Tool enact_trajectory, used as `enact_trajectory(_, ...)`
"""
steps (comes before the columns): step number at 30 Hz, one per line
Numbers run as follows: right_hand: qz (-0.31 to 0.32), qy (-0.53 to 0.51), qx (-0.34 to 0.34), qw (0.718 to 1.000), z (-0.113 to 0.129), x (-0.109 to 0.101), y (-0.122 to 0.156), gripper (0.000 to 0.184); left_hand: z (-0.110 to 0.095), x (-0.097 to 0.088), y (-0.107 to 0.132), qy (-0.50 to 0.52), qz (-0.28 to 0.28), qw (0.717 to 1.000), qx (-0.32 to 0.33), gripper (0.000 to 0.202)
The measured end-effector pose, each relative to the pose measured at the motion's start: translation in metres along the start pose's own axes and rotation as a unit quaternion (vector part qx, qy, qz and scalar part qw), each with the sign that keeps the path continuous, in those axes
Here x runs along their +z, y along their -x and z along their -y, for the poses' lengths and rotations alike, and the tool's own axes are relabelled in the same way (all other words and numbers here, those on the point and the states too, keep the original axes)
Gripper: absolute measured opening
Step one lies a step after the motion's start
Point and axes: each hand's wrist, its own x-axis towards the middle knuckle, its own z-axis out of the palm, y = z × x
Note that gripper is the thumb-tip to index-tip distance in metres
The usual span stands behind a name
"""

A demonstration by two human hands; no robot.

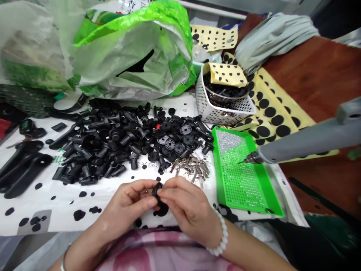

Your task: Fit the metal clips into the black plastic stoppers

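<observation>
Close to the table's front edge, my left hand (131,201) and my right hand (187,203) meet around a small round black plastic part (156,190). The fingertips of both hands pinch it from either side. A thin bit of metal shows by the left fingertips, too small to make out. Just beyond the hands lies a small heap of metal clips (194,167). Behind that spreads a large pile of black plastic parts (109,139), with ridged discs (179,148) on its right side.
A green perforated tray (221,180) holds small silvery pieces; a grey electric screwdriver (296,141) reaches over it from the right. Behind stand a white basket (228,114) and a green-white plastic bag (135,49). Yellow sheets with black dots (270,101) lie right; black handles (28,171) lie left.
</observation>
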Motion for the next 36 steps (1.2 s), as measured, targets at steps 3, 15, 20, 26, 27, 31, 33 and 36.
enact_trajectory(3, 0.022, 0.001, 0.011, 1.000, -0.002, -0.001, -0.001, 0.021, -0.003, -0.008, 0.003, -0.106, 0.054, 0.993, 0.001, 0.031)
enact_trajectory(15, 0.076, 0.021, 0.035, 0.996, -0.003, -0.006, -0.007, 0.049, -0.006, -0.006, -0.002, -0.288, 0.055, 0.949, 0.119, 0.028)
enact_trajectory(20, 0.127, 0.032, 0.031, 0.991, -0.007, -0.009, -0.010, 0.040, -0.007, -0.004, -0.004, -0.293, 0.058, 0.946, 0.122, 0.021)
enact_trajectory(26, 0.080, 0.007, 0.002, 0.997, -0.006, -0.007, -0.008, 0.040, -0.009, -0.005, -0.005, -0.286, 0.091, 0.947, 0.120, 0.026)
enact_trajectory(27, 0.073, 0.006, -0.002, 0.997, -0.005, -0.007, -0.007, 0.041, -0.010, -0.006, -0.005, -0.274, 0.098, 0.951, 0.108, 0.026)
enact_trajectory(31, 0.084, 0.008, -0.001, 0.996, -0.003, -0.011, -0.009, 0.040, -0.010, -0.007, -0.006, -0.247, 0.105, 0.958, 0.098, 0.024)
enact_trajectory(33, 0.088, 0.023, 0.004, 0.996, -0.001, -0.012, -0.012, 0.038, -0.010, -0.005, -0.008, -0.255, 0.083, 0.953, 0.138, 0.022)
enact_trajectory(36, 0.063, 0.053, 0.017, 0.996, 0.001, -0.010, -0.014, 0.043, -0.007, -0.003, -0.012, -0.264, 0.024, 0.940, 0.216, 0.019)
